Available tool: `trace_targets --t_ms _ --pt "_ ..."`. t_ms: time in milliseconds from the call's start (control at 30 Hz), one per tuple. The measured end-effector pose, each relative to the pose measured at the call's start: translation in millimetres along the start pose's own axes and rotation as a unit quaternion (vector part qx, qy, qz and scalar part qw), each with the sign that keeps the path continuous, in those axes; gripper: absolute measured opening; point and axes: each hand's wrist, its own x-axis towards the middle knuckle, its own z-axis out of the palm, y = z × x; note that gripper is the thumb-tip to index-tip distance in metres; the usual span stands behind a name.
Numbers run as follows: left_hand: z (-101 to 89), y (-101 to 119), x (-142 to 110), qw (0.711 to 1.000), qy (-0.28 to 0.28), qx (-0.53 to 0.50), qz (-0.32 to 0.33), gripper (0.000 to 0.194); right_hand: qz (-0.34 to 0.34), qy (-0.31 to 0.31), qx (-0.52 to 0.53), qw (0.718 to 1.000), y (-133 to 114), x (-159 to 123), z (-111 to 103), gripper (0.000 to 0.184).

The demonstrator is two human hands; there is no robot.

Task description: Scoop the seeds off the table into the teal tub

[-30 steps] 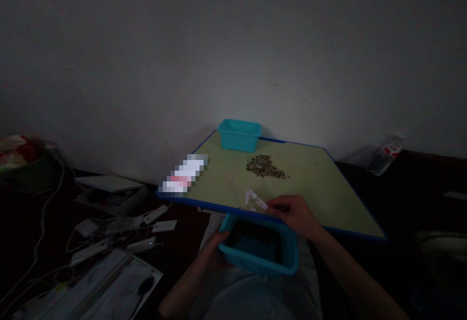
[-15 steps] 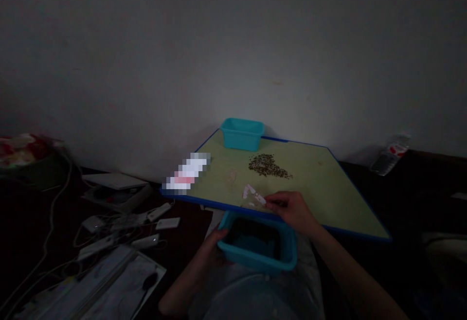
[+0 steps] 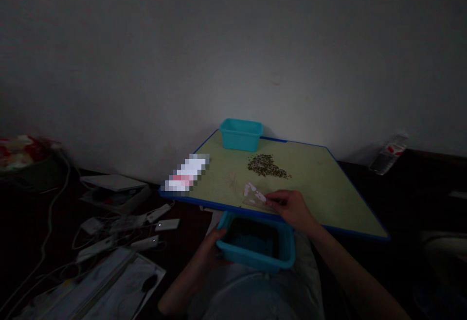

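My left hand (image 3: pixel 213 244) grips the left end of a teal plastic basin (image 3: pixel 255 257) just below the table's front edge. The dim inside of that basin looks dark. Over the front of the table (image 3: pixel 321 188), my right hand (image 3: pixel 290 207) is closed, its fingertips at the end of a pale pink, flat strip (image 3: pixel 260 196). More small pale pink pieces (image 3: pixel 246 189) lie beside it; their kind is hard to make out. Behind them spreads a pile of dark, speckled small grains (image 3: pixel 268 165). A faint pale scatter (image 3: pixel 230 179) lies to the left.
Another teal basin (image 3: pixel 241 141) stands at the table's back left. A blurred white sheet-like thing (image 3: pixel 186 174) lies at the left edge. Cables and white devices (image 3: pixel 168 223) crowd the floor at left, near an open box (image 3: pixel 113 191). A clear plastic bottle (image 3: pixel 388 154) lies at right.
The view has shifted very slightly. The pink strip at my right fingertips has moved up a little; my left hand keeps its grip on the basin.
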Motion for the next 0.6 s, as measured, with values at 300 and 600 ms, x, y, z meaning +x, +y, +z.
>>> trace_targets --t_ms 300,600 --pt "0.6 1 1 1.000 -0.003 0.010 -0.001 0.068 -0.009 -0.032 0.009 0.999 0 -3 -4 0.021" --pt "-8.6 -11 10 0.998 -0.003 -0.042 -0.050 0.078 0.021 0.146 -0.165 0.975 46 -9 -84 0.022"
